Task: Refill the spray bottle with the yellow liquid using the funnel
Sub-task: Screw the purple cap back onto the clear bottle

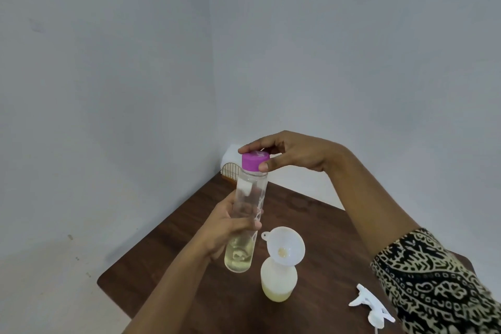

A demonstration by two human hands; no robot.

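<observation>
- Here, the clear bottle, held just above and left of the spray bottle, is roughly a quarter full of yellow liquid; I judge it light, rigid and smooth, so slippery if wet
- The left hand wraps its mid-body, a sound place to hold
- The right hand pinches the purple cap from above with thumb and fingertips
- The spray bottle stands open, a little liquid at its base; probably light and easy to tip, best steadied low down
- The funnel sits tilted in its neck, thin plastic, likely to topple
- The spray head lies to its right
- Grey walls meet in a corner behind it
- The dark wood table under it looks flat and smooth
</observation>
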